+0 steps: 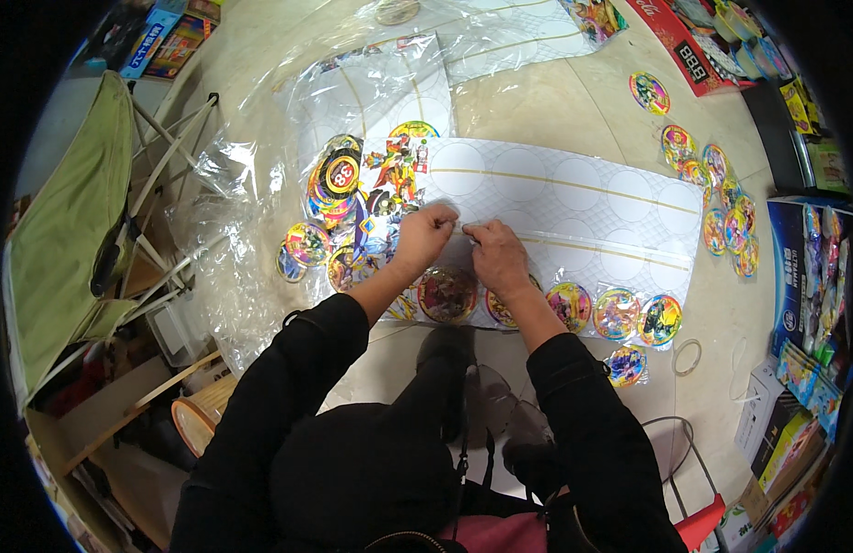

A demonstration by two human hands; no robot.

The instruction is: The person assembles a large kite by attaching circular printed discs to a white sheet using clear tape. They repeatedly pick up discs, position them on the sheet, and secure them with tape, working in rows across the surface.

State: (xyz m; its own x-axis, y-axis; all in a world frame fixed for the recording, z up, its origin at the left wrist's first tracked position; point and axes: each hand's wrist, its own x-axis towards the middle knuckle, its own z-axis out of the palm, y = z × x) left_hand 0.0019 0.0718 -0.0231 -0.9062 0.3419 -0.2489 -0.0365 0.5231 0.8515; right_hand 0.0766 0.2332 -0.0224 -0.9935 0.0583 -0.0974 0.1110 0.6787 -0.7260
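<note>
Both left hand point(424, 240) and right hand point(500, 259) had fingertips bunched over the white card point(583, 205), any pinched item unclear; probably attaching discs point(616, 314), next needing careful alignment.

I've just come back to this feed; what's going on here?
A person has the left hand and right hand close together over a white sheet printed with circle outlines. The fingertips are pinched; anything between them is too small to tell. Round colourful cards line the sheet's near edge, other round cards lie on the floor to the right, and clear plastic wrapping lies to the left.
</note>
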